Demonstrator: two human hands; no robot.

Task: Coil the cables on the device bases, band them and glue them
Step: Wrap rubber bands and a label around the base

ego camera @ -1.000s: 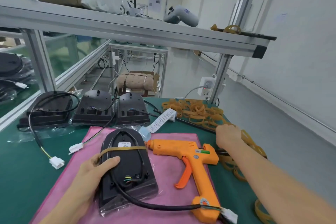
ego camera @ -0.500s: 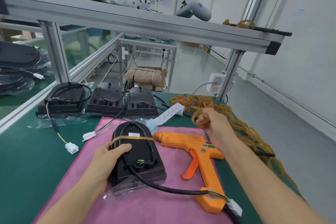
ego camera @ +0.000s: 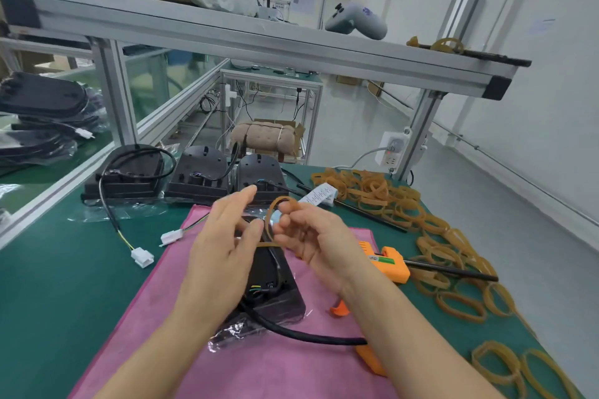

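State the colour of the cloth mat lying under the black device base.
Pink; the cloth mat shows best in the head view, beneath the device base.

The device base (ego camera: 274, 282) was matt black plastic in a glossy clear wrapper, lying on a soft pink cloth (ego camera: 291, 366). The bench (ego camera: 64, 285) looked like smooth green matting. Tan rubber bands (ego camera: 382, 194) were dull; the glue gun (ego camera: 389, 264) was orange plastic.

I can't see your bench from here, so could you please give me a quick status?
Right hand pinching a band, left hand open beside it. Base on pink mat, one band across it. Nothing in the way.
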